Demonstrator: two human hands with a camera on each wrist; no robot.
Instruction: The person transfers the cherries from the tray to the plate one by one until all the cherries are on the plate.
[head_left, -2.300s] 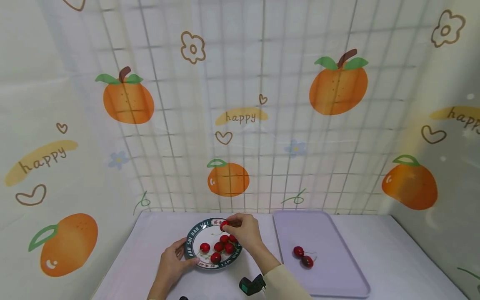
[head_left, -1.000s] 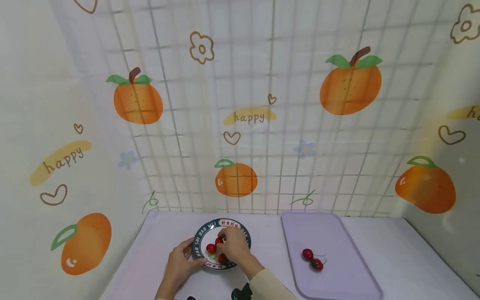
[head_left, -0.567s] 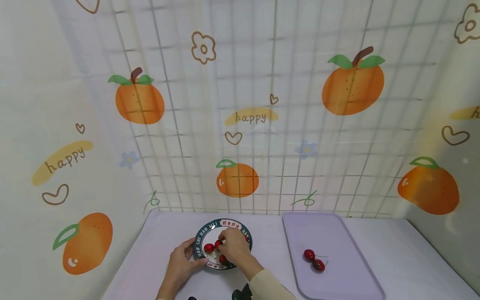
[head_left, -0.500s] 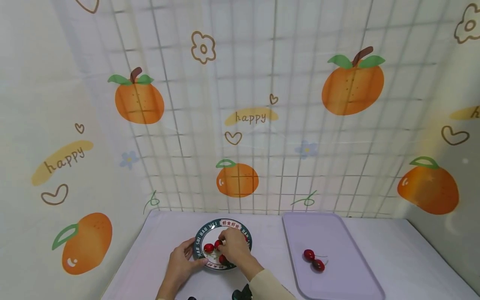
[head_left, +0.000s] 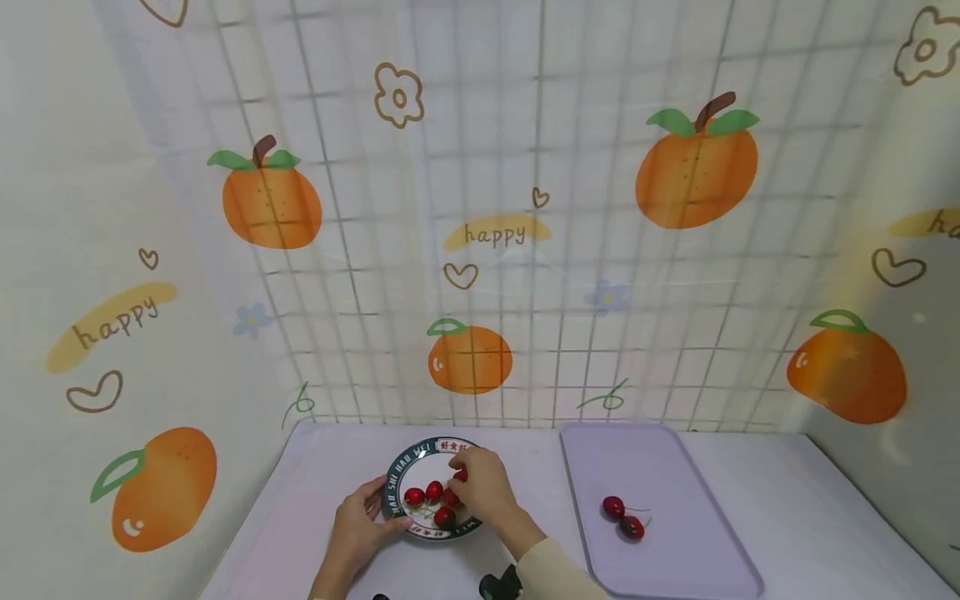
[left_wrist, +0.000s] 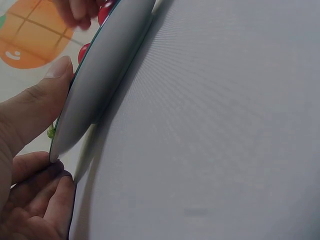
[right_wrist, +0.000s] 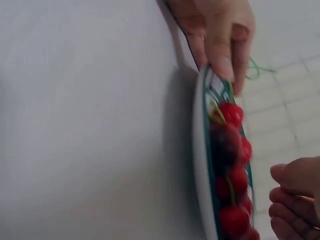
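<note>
A round white plate point(head_left: 395, 479) with a dark green lettered rim sits on the table in the head view. Several red cherries point(head_left: 414, 497) with thin green stems lie on it. My left hand point(head_left: 356, 529) holds the plate's left edge, its thumb point(left_wrist: 62, 70) on top of the rim and its fingers beneath. Over the right side of the plate is my right hand point(head_left: 487, 492), close above the cherries and covering some of them. In the right wrist view that hand point(right_wrist: 297, 195) has bent fingers apart from the thumb, with no cherry visible between them.
A light purple tray point(head_left: 660, 467) lies to the right, bearing two dark red cherries point(head_left: 613, 507) with stems. A black device point(head_left: 498, 586) is partly hidden by the right sleeve. A printed curtain point(head_left: 480, 275) stands behind the table.
Half a second ago my right fingers were at a cherry near the plate's middle; they have shifted right, and more cherries show. The left hand keeps its hold on the plate.
</note>
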